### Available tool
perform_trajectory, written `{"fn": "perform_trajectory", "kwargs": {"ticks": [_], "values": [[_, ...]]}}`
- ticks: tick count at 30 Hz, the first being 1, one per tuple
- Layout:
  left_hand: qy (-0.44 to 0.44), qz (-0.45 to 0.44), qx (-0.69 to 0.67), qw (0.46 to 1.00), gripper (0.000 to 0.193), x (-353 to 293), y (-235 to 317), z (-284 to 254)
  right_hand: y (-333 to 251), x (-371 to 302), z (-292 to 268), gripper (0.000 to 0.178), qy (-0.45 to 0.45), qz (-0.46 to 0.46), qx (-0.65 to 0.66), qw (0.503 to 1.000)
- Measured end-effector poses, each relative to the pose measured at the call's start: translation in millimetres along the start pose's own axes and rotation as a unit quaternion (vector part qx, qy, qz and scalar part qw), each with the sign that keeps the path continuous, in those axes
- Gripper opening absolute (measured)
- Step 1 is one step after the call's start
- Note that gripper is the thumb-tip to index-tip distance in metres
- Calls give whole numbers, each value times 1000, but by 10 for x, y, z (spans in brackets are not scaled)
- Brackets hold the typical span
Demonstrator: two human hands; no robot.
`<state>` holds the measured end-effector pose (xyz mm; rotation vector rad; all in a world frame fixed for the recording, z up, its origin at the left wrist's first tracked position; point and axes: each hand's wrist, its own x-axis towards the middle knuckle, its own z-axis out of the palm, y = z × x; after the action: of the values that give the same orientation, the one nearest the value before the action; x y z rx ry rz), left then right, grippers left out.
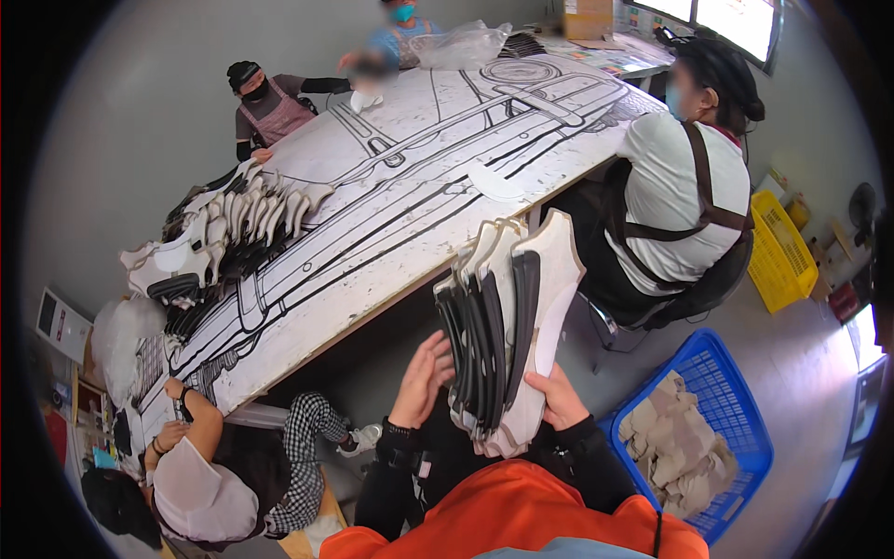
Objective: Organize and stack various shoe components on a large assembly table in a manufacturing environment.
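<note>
A long white table point(372, 238) fills the room, its top covered in bold black line drawing, with chipped, scuffed paint along the near long edge. Toward its left end, by the far long edge, sprawls a heap of pale and black shaped pieces point(265, 210). A flat white piece point(498, 184) sits at the near edge, right of the middle. A crumpled clear bag point(461, 48) lies by the far edge, toward the right end.
</note>
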<state>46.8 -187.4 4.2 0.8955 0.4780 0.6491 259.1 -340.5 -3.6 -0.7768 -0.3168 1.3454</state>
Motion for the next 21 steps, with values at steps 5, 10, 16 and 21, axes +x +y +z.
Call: {"fn": "perform_trajectory", "kwargs": {"ticks": [5,10,16,21], "values": [[114,30,99,988,37,296,178,-155,-328,444,99,51,-7,-46,21,999],[126,55,203,970,34,386,447,-254,-628,1006,99,45,6,-92,51,994],[112,86,345,928,27,838,637,-390,-1133,1537,68,39,11,-166,41,985],[87,224,531,813,18,1355,881,-495,-1504,2113,-18,35,0,-183,79,980]]}}
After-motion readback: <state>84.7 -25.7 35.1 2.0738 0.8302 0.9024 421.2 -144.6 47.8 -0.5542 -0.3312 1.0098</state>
